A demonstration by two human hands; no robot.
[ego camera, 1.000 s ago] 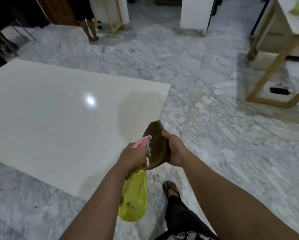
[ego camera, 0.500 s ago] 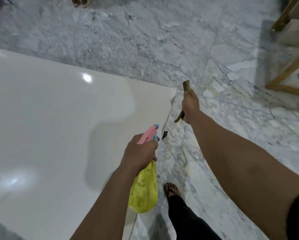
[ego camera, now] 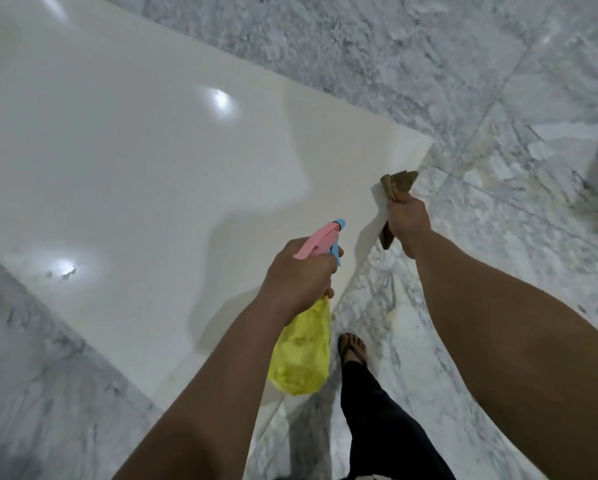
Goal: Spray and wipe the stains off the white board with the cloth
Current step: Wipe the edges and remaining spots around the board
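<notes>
Gripping the sprayer, the left hand has its fingers curled round the neck, one finger near the blue trigger, the pink head aimed out over the board. The yellow bottle hangs below the fist, above the board's near edge. The right hand has its grip closed round a bunched brown cloth, held above the board's right edge, near its far right corner; whether the cloth touches the surface cannot be told.

The board lies flat on the marble floor, glossy, with small dark marks near its left edge, well apart from both hands. A sandalled foot stands on the floor just beside the board's right edge.

Risks, as I judge them: the nozzle points nowhere near those marks, so a squeeze now would likely wet clean surface and miss them. Mist drifting past the edge would make the polished marble slippery under the foot. The board seems to lie loose, so hard wiping at its corner could shift it.
</notes>
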